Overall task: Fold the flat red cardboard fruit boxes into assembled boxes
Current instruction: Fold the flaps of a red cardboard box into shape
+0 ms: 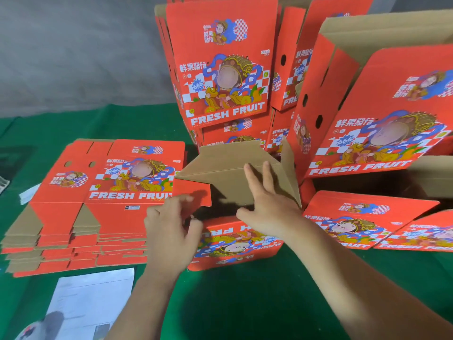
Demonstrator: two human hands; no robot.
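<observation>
Flat stack (98, 204) sits left of frame on the green surface (245, 303). Box in work (235, 241) dead centre, long axis left-right. Left hand (171, 231) pinches the red flap (193, 192); right hand (267, 207), fingers spread, presses the brown flap (220, 173), so it's nearer the fold.

Green table (257, 303) lies open nearside; flat stack (98, 192) left, assembled boxes (220, 65) behind

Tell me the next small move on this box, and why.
Probably push the brown flap down with the right hand: its fingers lie flat on it, the box is still open, and the left hand pinches the red flap beside it.
</observation>
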